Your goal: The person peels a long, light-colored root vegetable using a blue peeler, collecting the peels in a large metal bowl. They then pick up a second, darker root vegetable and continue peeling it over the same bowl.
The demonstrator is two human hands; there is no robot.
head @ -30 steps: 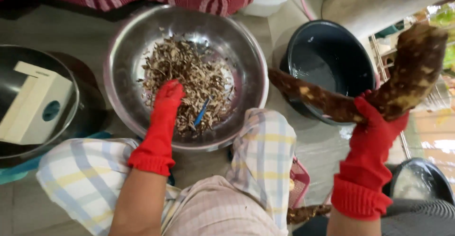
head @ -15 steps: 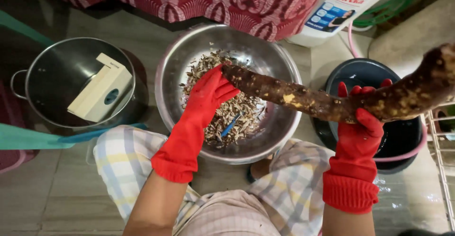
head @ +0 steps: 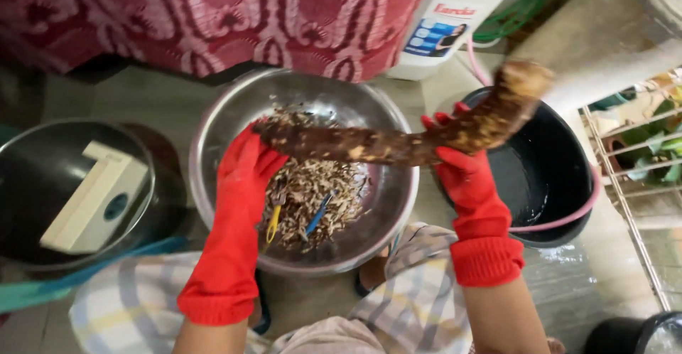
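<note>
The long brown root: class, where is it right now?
In the head view, the long brown root spans between both red-gloved hands, left hand and right hand, above the steel bowl of peelings, its thick end over the black tub.

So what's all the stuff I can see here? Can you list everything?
root: one, long, brown, held over the steel bowl
steel bowl: one, silver, centre floor
peelings: a heap, brown, in the steel bowl
peelers: two, blue and yellow, on the peelings
black basin: one, right
pot: one, dark, left
box: one, cream, in the pot
cloth: one, red patterned, top
rack: one, wire, far right
left hand: red glove, on the root's left end
right hand: red glove, gripping the root
</note>
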